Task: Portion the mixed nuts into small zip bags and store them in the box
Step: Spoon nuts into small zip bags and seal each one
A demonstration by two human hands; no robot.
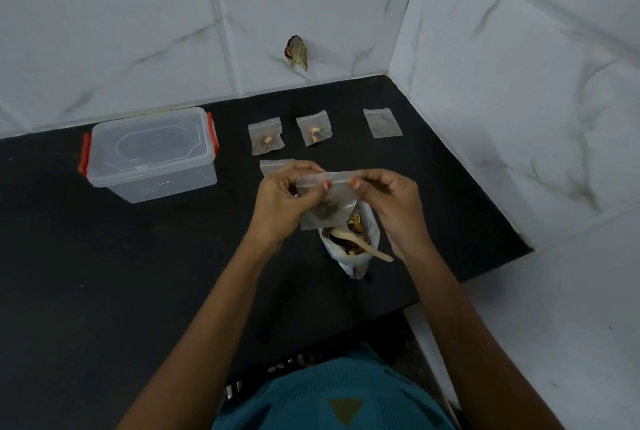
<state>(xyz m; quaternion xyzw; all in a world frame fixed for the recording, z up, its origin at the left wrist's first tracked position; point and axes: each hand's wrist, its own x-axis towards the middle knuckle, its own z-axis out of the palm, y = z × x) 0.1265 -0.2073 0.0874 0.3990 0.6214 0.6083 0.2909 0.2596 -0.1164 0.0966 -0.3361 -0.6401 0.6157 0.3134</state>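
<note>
Clear plastic: five zip bags, one box.

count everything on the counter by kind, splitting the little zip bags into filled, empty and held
filled zip bags lying flat: 2
empty zip bags: 2
held zip bag: 1
clear box: 1
large nut bag: 1
wooden spoon: 1
total: 8

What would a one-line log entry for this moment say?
held: zip bag | left hand: pinches its top edge | right hand: pinches its top edge | counter: two filled bags | box: lid on
</note>
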